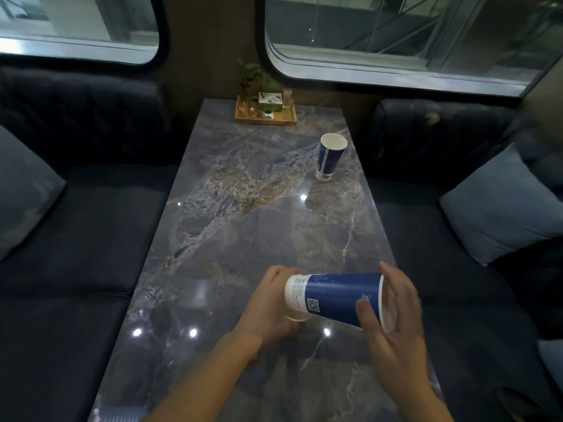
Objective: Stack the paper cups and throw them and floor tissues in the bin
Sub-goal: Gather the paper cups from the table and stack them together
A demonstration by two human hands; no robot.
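Observation:
A blue and white paper cup (pixel 335 296) lies sideways in the air over the near part of the marble table (pixel 243 226), its mouth to the right. My right hand (pixel 393 324) grips it at the rim end. My left hand (pixel 271 309) is closed around another cup (pixel 297 315), of which only the pale rim shows below the first cup's base; the base of the sideways cup points at it. A third blue and white paper cup (pixel 330 156) stands upright and alone at the far right of the table. No tissues or bin are in view.
A wooden tray (pixel 265 115) with a small plant and little items sits at the table's far end under the windows. Dark sofas flank the table on both sides, with a pale cushion (pixel 502 205) on the right one and another cushion (pixel 21 193) on the left.

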